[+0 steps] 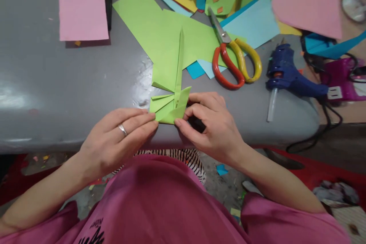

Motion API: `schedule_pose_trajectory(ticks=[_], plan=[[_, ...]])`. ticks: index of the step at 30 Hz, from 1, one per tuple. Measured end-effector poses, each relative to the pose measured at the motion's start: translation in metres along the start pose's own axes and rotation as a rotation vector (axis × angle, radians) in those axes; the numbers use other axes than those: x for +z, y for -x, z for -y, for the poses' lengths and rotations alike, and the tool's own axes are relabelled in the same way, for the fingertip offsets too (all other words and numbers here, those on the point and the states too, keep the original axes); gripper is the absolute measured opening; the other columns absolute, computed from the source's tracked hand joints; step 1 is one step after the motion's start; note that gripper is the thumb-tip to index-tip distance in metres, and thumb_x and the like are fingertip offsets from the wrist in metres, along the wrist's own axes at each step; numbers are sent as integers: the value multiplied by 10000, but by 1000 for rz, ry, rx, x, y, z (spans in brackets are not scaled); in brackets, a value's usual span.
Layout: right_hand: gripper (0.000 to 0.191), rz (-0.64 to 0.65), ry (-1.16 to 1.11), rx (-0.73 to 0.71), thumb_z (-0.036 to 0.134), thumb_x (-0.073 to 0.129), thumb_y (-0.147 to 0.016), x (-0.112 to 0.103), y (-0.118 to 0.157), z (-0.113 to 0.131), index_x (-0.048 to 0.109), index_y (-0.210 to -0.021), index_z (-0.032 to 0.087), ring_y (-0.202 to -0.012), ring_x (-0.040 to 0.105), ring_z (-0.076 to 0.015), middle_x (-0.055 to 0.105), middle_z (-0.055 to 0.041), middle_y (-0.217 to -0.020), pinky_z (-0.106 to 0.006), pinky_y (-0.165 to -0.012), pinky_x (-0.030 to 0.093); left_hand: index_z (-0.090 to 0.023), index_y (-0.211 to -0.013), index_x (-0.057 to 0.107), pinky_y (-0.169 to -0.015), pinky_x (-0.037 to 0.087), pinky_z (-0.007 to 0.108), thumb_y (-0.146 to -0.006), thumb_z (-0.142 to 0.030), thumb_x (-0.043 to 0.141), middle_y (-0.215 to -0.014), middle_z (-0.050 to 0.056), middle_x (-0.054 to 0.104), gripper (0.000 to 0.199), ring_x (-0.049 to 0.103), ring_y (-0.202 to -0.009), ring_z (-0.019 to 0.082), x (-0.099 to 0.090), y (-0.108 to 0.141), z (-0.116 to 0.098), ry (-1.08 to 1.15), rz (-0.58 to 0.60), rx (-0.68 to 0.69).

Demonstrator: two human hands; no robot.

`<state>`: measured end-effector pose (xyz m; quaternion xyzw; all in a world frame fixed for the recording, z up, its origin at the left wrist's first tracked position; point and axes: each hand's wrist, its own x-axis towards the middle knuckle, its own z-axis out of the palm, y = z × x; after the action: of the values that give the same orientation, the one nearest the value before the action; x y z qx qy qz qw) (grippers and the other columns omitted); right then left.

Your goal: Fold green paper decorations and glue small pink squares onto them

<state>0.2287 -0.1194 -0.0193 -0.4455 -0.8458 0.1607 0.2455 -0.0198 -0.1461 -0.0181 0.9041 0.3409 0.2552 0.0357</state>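
Right hand (211, 124) has a small pinch going: thumb and forefinger nearly closed on the lower right corner of the folded green paper (164, 114), with a bit of space showing inside the curl. Left hand (120, 131) is more of a flat press, fingers straight and side by side, tips on the lower left corner. Its thumb is hidden, so can't tell if that grip is pinching too.

The paper sits right at the near edge of the bench (85, 80), between both hands. Matte lime green, crisp creases fanning out on the left like narrow pleats, one flap standing up at the right. Can't tell exactly where it ends and the green sheets (197, 42) behind it start.

Bench top is smooth, shiny grey. Scissors (224, 37) have metal blades and red and yellow handles; the glue gun (288, 70) is blue plastic with a cloudy stick poking out.
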Motion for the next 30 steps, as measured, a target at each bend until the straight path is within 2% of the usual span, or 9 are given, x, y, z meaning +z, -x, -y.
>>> schedule_pose_trajectory(ticks=[6,10,13,17,24,27,30], plan=[[142,16,8,16,235,608,-894,1,-1,2,561,-766,193,-975,610,-250,683,-110,-1032,-403,-822,410,-104,-1239,622,-918,541,397,-944,-90,570,-1173,113,731,300,676,-1081,247,3,7,-1,-13,48,72],[136,26,8,33,246,612,-888,1,-1,3,533,-784,205,-981,607,-257,675,-106,-1048,-416,-839,425,-169,-1305,620,-937,520,392,-925,-163,640,-1142,79,736,381,678,-1042,228,9,8,-4,-110,47,45],[120,-16,-12,51,255,644,-869,2,0,2,537,-904,216,-1034,608,-265,657,-110,-1102,-420,-859,458,-175,-1271,646,-921,524,379,-907,-206,675,-1091,70,741,366,681,-1008,216,12,6,-6,-135,24,32],[229,-131,34,-119,254,670,-897,2,5,-3,578,-1102,212,-1081,617,-238,642,-130,-1194,-392,-901,495,-149,-1247,656,-891,535,388,-902,-216,684,-1075,81,737,352,675,-1000,226,12,4,-6,-117,16,37],[209,-52,176,-275,303,639,-953,1,9,-8,683,-1119,184,-969,680,-209,753,-86,-1075,-366,-855,500,-95,-1233,642,-828,558,409,-875,-227,720,-1045,105,727,390,674,-928,249,13,0,-5,-97,-14,51],[179,-70,190,-368,263,624,-962,1,6,-9,691,-1107,182,-941,685,-191,767,-75,-1066,-337,-824,531,-73,-1260,622,-780,559,412,-875,-230,719,-982,108,731,427,675,-868,255,15,-5,-5,-146,-36,73],[176,-86,216,-465,190,611,-960,2,3,-11,686,-1115,153,-979,687,-191,766,-93,-1097,-333,-848,549,-90,-1208,636,-758,550,391,-903,-211,679,-938,88,730,331,666,-821,233,16,-12,-5,-206,-57,91]])
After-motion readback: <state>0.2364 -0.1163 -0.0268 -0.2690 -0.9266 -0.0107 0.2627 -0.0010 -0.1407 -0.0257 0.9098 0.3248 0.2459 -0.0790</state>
